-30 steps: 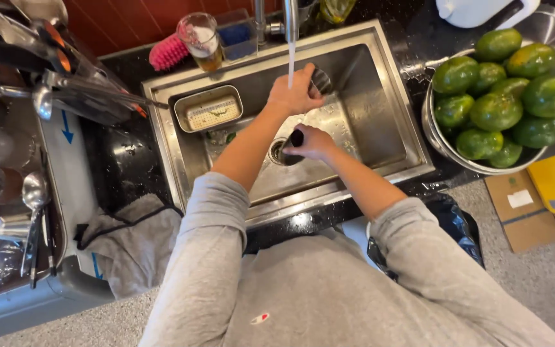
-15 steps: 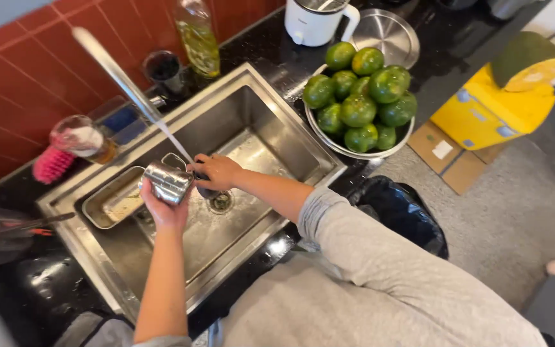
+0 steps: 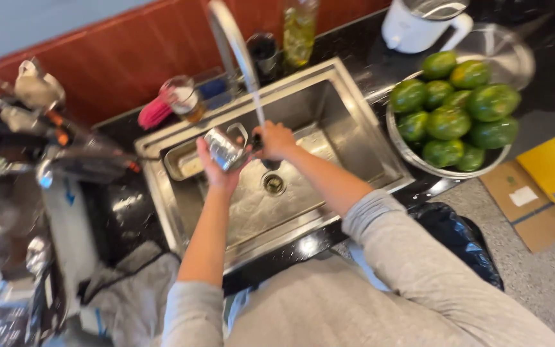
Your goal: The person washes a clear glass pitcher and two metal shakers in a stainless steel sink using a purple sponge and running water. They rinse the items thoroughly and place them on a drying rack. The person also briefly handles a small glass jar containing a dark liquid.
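Head view: a person in a grey sweatshirt leans over a rectangular stainless-steel sink (image 3: 354, 138) set in a black desk.
Left hand (image 3: 216, 168): fingers wrapped round a small shiny steel cup with a handle (image 3: 225, 148), tilted on its side above the basin.
Right hand (image 3: 275, 141): closed on a small dark thing at the cup's mouth; what it is cannot be told.
Cup position: over the left middle of the sink, just beneath the water stream, above and left of the round drain (image 3: 273, 184).
Tap: curved steel faucet (image 3: 226, 35), running a thin stream down to the two hands.
In the basin: shallow rectangular steel tray (image 3: 184, 162), behind the cup at the left wall.
Back rim: pink bristle brush (image 3: 155, 112), glass jar (image 3: 184, 97), bottle of yellowish liquid (image 3: 299, 26).
Right of sink: wide steel bowl of green round fruit (image 3: 454, 115), white electric pot (image 3: 422, 26) behind it.
Left of sink: blurred rack of utensils and glassware (image 3: 27, 148); grey cloth (image 3: 133, 292) near the desk's edge.
Floor: cardboard and yellow boxes (image 3: 547, 186), black bag (image 3: 457, 238).
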